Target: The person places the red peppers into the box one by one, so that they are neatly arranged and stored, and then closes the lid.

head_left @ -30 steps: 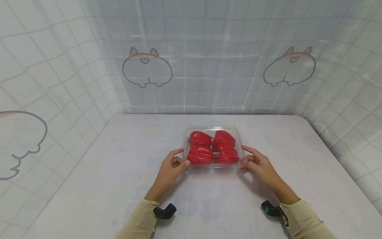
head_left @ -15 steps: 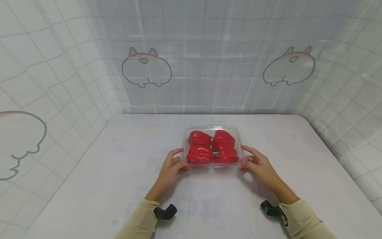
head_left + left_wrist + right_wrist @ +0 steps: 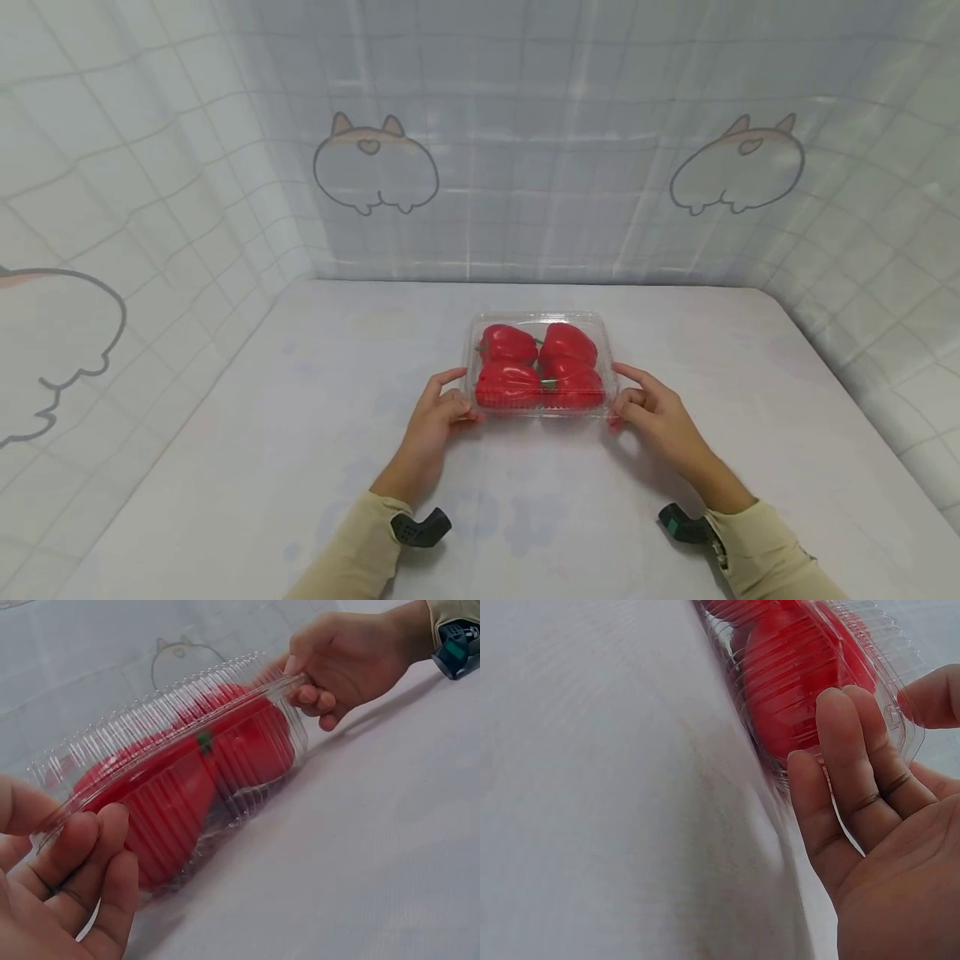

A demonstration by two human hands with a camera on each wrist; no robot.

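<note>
A clear plastic clamshell container [image 3: 542, 412] with ribbed sides sits near the middle of the table, its lid down. Several red bell peppers [image 3: 508, 385] with green stems fill it. At its front left corner my left hand [image 3: 431, 427] pinches the rim, with the index finger stretched along the left side. My right hand [image 3: 662, 423] pinches the front right corner, index finger against the right side. In the left wrist view, the container's projecting rim [image 3: 169, 746] runs between both hands. The right wrist view shows several curled fingers [image 3: 845, 761] just under the rim.
A pale cloth with faint prints covers the table [image 3: 315, 375]. Grid-patterned curtains [image 3: 540, 167] with animal drawings enclose the back and both sides. Black wrist devices [image 3: 422, 529] sit at the beige sleeve cuffs.
My left thumb has moved from the top of the front left corner down to the rim's edge. The right hand and container stay in place; the head view has shifted slightly.
</note>
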